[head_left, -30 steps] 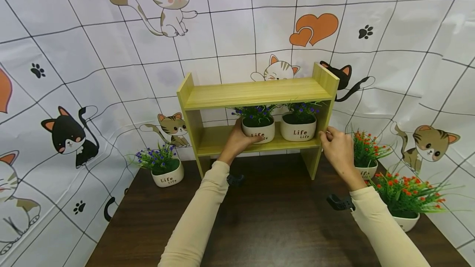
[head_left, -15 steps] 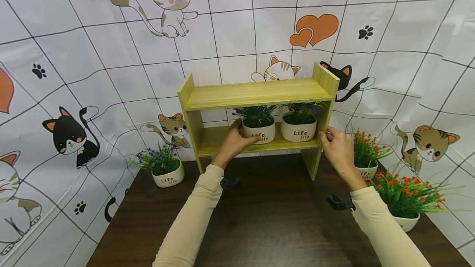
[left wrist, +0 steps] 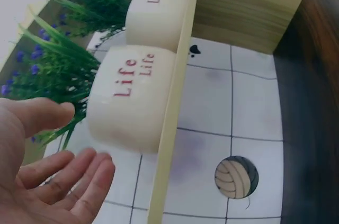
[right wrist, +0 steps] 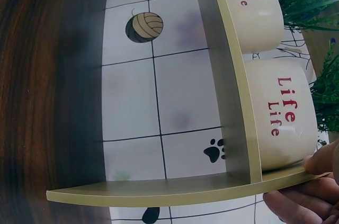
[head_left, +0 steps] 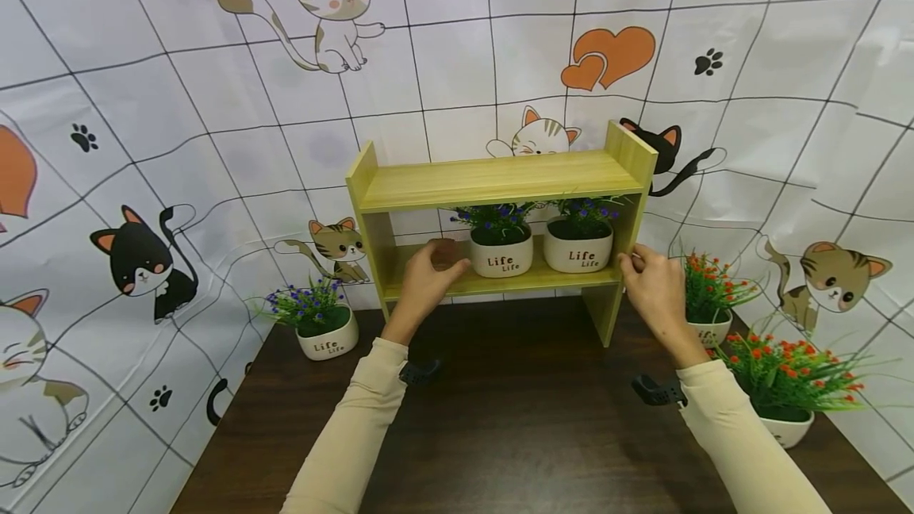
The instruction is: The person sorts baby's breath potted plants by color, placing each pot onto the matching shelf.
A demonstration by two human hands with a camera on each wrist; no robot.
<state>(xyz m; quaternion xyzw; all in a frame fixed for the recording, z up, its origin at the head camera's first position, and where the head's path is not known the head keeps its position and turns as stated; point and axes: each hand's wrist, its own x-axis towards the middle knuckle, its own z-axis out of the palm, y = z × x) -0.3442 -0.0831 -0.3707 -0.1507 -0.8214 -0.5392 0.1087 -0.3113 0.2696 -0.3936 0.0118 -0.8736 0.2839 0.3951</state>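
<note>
Two white pots of purple flowers stand side by side on the middle board of a wooden shelf [head_left: 500, 177]. The left flowerpot [head_left: 501, 258] is just right of my left hand [head_left: 426, 280], whose fingers and thumb are spread apart and hold nothing. In the left wrist view a gap shows between the fingertips and that pot. The right flowerpot [head_left: 579, 251] stands close to the shelf's right side. My right hand [head_left: 653, 292] pinches the front edge of that side panel between thumb and fingers, as the right wrist view also shows.
Another purple flowerpot [head_left: 327, 337] stands on the dark table [head_left: 500, 419] left of the shelf. Two pots of orange-red flowers, a back one [head_left: 710, 327] and a front one [head_left: 789, 423], stand at the right. A cat-print wall [head_left: 457, 62] rises behind the shelf.
My left hand has let go of the left flowerpot and drawn back to the left. The right hand keeps its grip on the shelf's side panel, and the pots stay in place.
</note>
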